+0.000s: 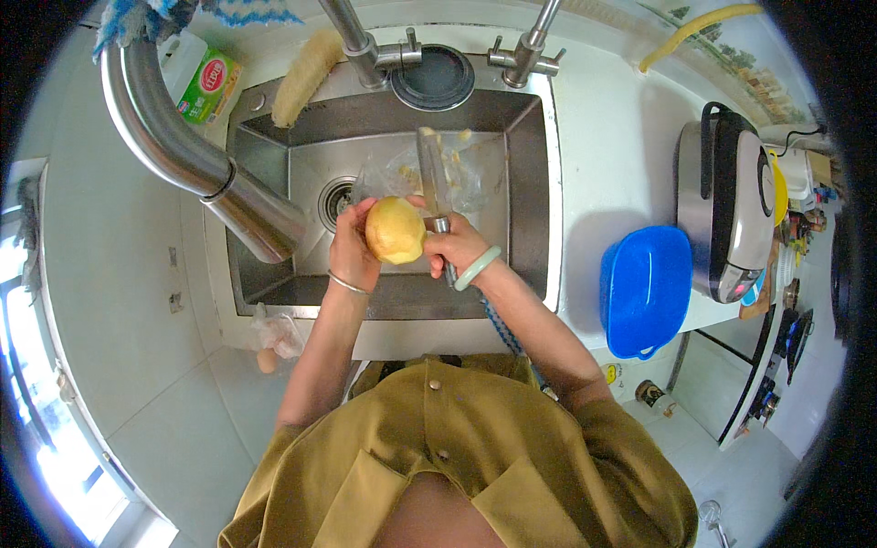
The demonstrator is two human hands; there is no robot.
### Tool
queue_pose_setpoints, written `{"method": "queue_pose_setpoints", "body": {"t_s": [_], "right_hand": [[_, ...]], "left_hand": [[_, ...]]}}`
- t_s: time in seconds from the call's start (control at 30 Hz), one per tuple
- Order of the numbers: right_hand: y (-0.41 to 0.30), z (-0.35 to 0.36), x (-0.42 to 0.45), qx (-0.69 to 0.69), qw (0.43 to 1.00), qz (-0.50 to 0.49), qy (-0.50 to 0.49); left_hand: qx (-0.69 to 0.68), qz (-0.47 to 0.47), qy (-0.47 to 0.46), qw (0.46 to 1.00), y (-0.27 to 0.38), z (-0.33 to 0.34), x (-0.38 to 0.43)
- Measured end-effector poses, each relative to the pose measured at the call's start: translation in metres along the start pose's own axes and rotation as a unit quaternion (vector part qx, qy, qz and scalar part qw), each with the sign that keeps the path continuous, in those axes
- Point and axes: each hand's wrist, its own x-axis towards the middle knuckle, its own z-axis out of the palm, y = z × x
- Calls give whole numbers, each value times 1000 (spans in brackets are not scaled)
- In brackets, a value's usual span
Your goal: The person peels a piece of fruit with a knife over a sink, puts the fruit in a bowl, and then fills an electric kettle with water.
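Observation:
Over the sink, my left hand [356,243] holds a round yellow potato [395,231] from its left side. A paler peeled patch shows at the potato's lower right. My right hand [462,246] grips the metal handle of a knife [433,175], whose blade points away from me toward the back of the sink. The right thumb and fingers are close against the potato's right side; whether they press on it I cannot tell. Below, on the floor of the steel sink [527,205], lies a clear plastic bag [469,185] with bits of yellowish peel.
A large metal pipe spout [257,219] reaches over the sink's left side. Two taps [373,58] and a black round lid [433,79] line the back. A loofah [305,82] rests at the back-left rim. To the right are a blue basin [647,291] and a rice cooker [719,205].

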Motion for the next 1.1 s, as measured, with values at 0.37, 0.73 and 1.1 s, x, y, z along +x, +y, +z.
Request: {"method": "queue_pose_setpoints", "body": {"t_s": [0.37, 0.73, 1.1], "right_hand": [[1, -12, 3, -620, 738, -229, 137], [-13, -35, 1, -652, 739, -94, 143], [10, -30, 25, -630, 769, -100, 54]], "left_hand": [[-73, -183, -84, 977, -16, -7, -7], [28, -143, -30, 989, -4, -8, -13], [-45, -169, -146, 974, -3, -40, -10]]}}
